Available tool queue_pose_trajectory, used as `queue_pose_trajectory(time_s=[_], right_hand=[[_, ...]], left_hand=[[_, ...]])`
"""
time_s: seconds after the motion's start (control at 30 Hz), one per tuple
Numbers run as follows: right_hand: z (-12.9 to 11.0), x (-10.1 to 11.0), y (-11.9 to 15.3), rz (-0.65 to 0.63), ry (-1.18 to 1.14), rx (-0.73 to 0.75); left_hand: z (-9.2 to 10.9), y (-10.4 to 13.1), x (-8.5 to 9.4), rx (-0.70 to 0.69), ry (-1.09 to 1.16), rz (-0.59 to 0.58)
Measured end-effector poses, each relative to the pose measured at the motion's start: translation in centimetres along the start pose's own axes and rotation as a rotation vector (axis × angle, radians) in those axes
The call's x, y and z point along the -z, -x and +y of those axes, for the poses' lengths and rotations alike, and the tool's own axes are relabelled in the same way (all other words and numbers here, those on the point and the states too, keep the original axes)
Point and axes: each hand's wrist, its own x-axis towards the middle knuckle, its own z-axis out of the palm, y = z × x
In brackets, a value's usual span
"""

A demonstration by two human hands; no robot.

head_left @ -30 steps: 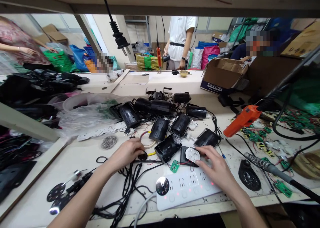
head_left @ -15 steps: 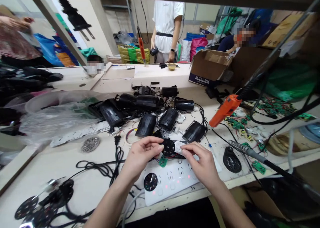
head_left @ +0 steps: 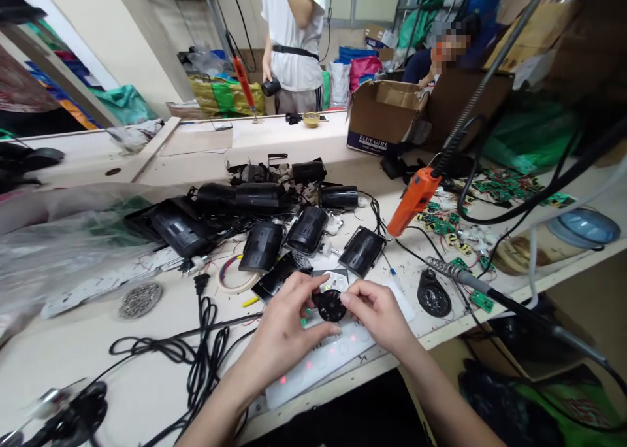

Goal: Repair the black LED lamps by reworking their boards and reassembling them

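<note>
The right hand (head_left: 379, 313) is grasping one black disc (head_left: 332, 306); the left hand (head_left: 287, 323) is curling beside it, grip unclear. Two orange screwdrivers (head_left: 414, 202) are hanging beyond.

the left hand (head_left: 287, 319) covers part of the white power strip (head_left: 321, 365), whose sockets are blurred, and nearly all of a green circuit board (head_left: 305, 316). how far that hand's fingers reach around the black disc (head_left: 332, 306) cannot be told. the disc and fingers hide some of the white piece (head_left: 336, 281) behind them. small metal pieces (head_left: 140, 300) are too tiny to tell apart. the left edge cuts off a clear plastic bag (head_left: 59, 234); the top edge cuts off a standing person (head_left: 294, 61) above the shoulders. a carton (head_left: 382, 120) hides much of a seated person (head_left: 416, 66).
</note>
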Motion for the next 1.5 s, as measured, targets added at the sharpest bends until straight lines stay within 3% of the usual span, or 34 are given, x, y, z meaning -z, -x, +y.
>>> queue_pose_trajectory(time_s=[0.13, 0.27, 0.33, 0.43, 0.5, 0.63, 0.7, 0.9, 1.1, 1.2, 1.33, 1.5], right_hand=[[0.4, -0.3, 0.3, 0.01, 0.019, 0.018], [0.4, 0.2, 0.6, 0.061, 0.061, 0.044], [0.3, 1.5, 0.2, 0.268, 0.073, 0.091], [-0.1, 4.8, -1.9, 0.744, 0.058, 0.232], [-0.3, 7.1, -4.3, 0.841, 0.032, 0.33], [-0.9, 9.3, -8.7, 0.533, 0.069, 0.34], [-1.7, 9.0, -9.5, 0.485, 0.113, 0.355], [-4.3, 6.9, -6.9, 0.48, 0.082, 0.488], [-3.3, 6.7, -4.8, 0.23, -0.131, 0.417], [-3.1, 6.6, -4.3, 0.239, -0.236, 0.392], [-3.2, 6.1, -4.0, 0.361, -0.205, 0.341], [-2.6, 5.4, -4.0, 0.399, -0.206, 0.31]], left_hand=[[0.1, 0.0, -0.4, -0.137, -0.147, -0.061], [-0.3, 0.3, -0.7, -0.236, -0.248, 0.016], [-0.7, 0.4, -0.5, -0.233, -0.284, 0.076], [-1.3, 0.6, 0.2, -0.174, -0.301, 0.154], [-1.5, 0.6, 0.6, -0.141, -0.278, 0.2], [-1.7, 0.6, 1.1, -0.095, -0.217, 0.258], [-1.7, 0.8, 1.2, -0.074, -0.207, 0.269], [-2.7, 1.4, 1.9, 0.028, -0.159, 0.328], [-2.9, 1.1, 2.1, 0.134, 0.007, 0.369], [-3.0, 1.0, 2.0, 0.188, 0.115, 0.369], [-3.8, 1.5, 1.8, 0.265, 0.247, 0.38], [-4.2, 2.1, 1.5, 0.398, 0.343, 0.321]])
